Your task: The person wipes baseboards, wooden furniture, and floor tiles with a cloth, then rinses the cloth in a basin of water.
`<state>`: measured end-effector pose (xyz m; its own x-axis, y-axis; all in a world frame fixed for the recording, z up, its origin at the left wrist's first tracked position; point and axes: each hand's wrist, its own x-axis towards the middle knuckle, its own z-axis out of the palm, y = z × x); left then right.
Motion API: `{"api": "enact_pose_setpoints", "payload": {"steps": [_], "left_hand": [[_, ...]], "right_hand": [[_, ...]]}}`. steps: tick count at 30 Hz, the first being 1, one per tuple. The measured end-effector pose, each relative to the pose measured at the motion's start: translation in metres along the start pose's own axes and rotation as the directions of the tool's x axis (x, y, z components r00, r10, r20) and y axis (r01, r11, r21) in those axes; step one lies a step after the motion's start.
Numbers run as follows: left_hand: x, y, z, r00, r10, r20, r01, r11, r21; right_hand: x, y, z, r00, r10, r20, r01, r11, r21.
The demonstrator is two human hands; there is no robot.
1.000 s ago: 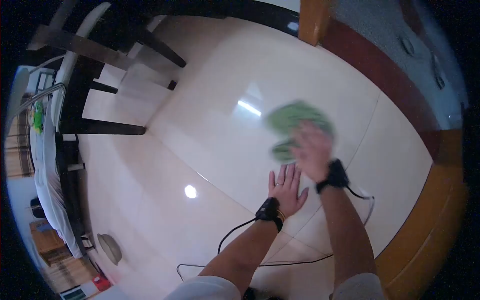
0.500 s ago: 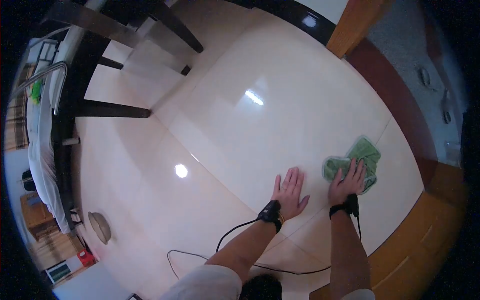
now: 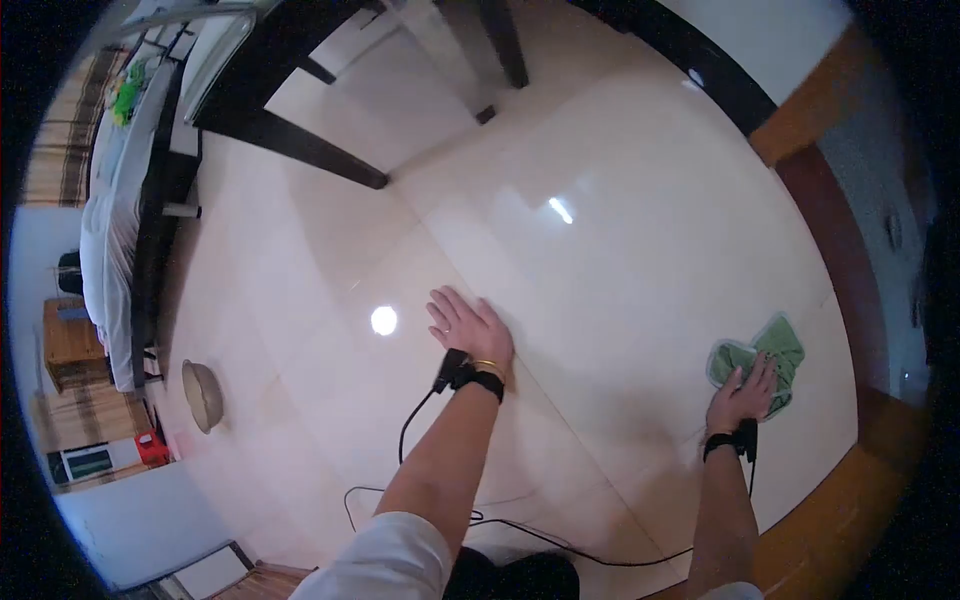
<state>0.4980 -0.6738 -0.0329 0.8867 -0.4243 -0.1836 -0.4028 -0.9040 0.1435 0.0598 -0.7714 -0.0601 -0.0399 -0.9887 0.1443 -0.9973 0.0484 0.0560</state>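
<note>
My right hand (image 3: 740, 396) presses on a green cleaning cloth (image 3: 783, 346) with a pale border, its fingers closed over the bunched near part. The cloth lies on the glossy tiled floor at the right, its far part fanned out beyond my fingertips. My left hand (image 3: 470, 328) is open, palm down with spread fingers, on or just above the bare tile near the middle. Whether the left palm bears on the floor I cannot tell. Each wrist wears a black strap with a small device and a cable.
Dark furniture legs (image 3: 320, 150) stand at the upper left. A beige basin (image 3: 203, 396) sits on the floor at the left, near a bed (image 3: 115, 240). A black cable (image 3: 590, 555) trails across the floor before me. Wooden door framing (image 3: 815, 95) and a reddish threshold (image 3: 835, 225) border the right side.
My left hand has moved left, away from the right hand, across the tile. My right hand stays on the cloth. The view has shifted, so furniture and cloth appear further right.
</note>
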Motion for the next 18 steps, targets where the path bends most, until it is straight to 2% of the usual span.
{"api": "enact_pose_setpoints", "payload": {"steps": [2,5,6,9,10,12,13,14,15,16,18], "left_hand": [[-0.003,0.000,0.006,0.999,-0.002,-0.048,0.001,1.000,-0.014],[-0.001,-0.001,0.008,0.999,-0.001,-0.051,0.000,1.000,-0.017],[0.000,-0.001,0.008,0.999,-0.005,-0.045,0.004,1.000,-0.020],[-0.001,-0.001,0.006,1.000,-0.003,-0.002,0.003,1.000,-0.016],[-0.002,-0.004,0.006,1.000,0.000,0.005,0.000,1.000,-0.028],[0.003,-0.005,0.009,1.000,0.018,0.002,-0.018,0.998,-0.055],[0.004,-0.007,0.007,1.000,0.018,0.014,-0.017,0.997,-0.072],[0.004,-0.007,0.004,0.999,0.019,0.029,-0.016,0.996,-0.090],[0.005,-0.006,0.004,0.999,0.021,0.045,-0.016,0.994,-0.109],[0.005,-0.007,0.008,0.999,0.024,0.024,-0.021,0.992,-0.120],[0.004,-0.005,0.002,0.999,0.020,0.045,-0.014,0.991,-0.136]], "right_hand": [[-0.001,0.004,0.002,1.000,-0.019,0.016,0.018,0.999,0.033],[-0.002,0.017,0.024,0.989,-0.064,-0.131,0.072,0.996,0.057],[0.001,-0.009,-0.005,0.999,0.043,0.010,-0.043,0.999,0.030],[0.019,-0.022,0.020,0.957,0.285,0.057,-0.280,0.956,-0.084],[0.036,-0.033,0.035,0.967,0.254,0.010,-0.254,0.966,0.057],[0.066,-0.140,0.003,0.993,0.095,0.076,-0.098,0.994,0.042],[0.078,-0.197,-0.010,0.997,-0.051,0.061,0.050,0.999,0.009],[0.087,-0.248,-0.014,0.987,-0.157,0.025,0.153,0.982,0.114],[0.101,-0.291,0.001,0.970,-0.237,0.051,0.230,0.967,0.109],[0.111,-0.333,0.001,0.917,-0.397,0.028,0.389,0.910,0.146],[0.106,-0.420,-0.027,0.823,-0.561,0.092,0.544,0.824,0.155]]}}
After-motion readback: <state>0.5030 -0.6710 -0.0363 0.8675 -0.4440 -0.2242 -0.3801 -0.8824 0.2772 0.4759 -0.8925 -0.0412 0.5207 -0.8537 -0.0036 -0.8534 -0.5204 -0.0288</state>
